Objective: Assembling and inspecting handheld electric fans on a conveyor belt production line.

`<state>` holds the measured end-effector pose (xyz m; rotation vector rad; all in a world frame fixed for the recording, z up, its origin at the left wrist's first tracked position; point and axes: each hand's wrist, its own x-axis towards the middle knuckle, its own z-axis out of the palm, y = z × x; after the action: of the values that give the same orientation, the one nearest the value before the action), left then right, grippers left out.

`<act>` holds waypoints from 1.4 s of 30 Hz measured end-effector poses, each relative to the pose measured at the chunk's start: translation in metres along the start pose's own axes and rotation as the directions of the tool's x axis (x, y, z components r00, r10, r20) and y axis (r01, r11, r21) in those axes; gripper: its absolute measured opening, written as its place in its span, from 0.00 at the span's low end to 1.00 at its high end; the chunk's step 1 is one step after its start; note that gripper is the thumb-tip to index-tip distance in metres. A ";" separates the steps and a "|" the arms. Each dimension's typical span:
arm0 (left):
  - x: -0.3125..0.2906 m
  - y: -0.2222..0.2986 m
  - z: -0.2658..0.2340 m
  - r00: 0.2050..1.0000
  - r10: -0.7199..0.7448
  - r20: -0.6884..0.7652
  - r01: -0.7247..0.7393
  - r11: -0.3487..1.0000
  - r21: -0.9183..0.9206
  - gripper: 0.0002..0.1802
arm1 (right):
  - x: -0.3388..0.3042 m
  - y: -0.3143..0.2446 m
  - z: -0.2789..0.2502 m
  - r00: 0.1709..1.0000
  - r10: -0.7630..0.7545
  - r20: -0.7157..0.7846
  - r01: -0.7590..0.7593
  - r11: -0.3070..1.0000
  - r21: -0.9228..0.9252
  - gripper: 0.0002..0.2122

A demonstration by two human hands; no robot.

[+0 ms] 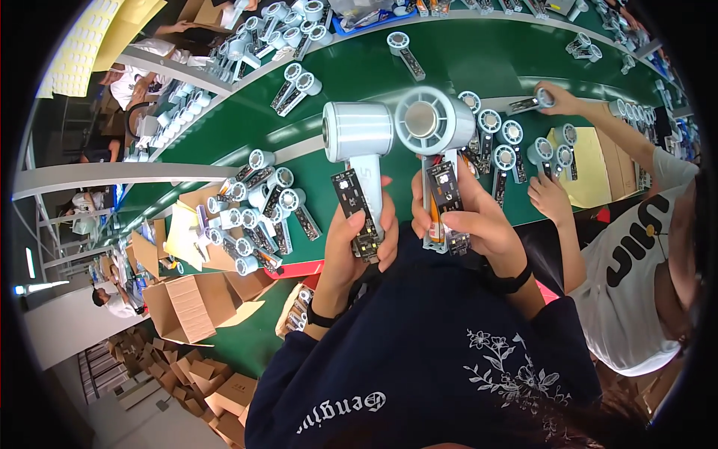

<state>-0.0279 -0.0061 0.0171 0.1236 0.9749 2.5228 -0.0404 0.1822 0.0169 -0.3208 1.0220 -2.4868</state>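
My left hand (345, 243) is closed round the handle of a pale grey handheld fan (359, 131), its round head turned sideways at the top. A black circuit board (356, 213) lies along that handle under my thumb. In my right hand (490, 228) is a second handheld fan (435, 120), held upright with its ribbed round grille showing. Its handle is uncovered, with an orange part inside and a black circuit board (447, 196) at the front. The two fan heads are side by side, almost touching.
Piles of similar fans (258, 206) lie on the left of the green bench (307, 161), with more (505, 157) at the right. A co-worker's hand (550, 196) touches fans there; the other (559, 99) holds one. Open cardboard boxes (191, 307) stand lower left. Fans sit along the green belt (344, 71).
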 end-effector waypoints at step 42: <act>-0.001 -0.017 -0.003 0.999 -0.051 0.004 0.051 0.998 0.049 0.32 | -0.007 0.002 0.000 0.999 0.020 -0.030 -0.020 1.000 -0.006 0.35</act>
<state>-0.0218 0.0024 0.0037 0.1188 1.0245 2.4520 -0.0339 0.1842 0.0147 -0.2753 1.0402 -2.4780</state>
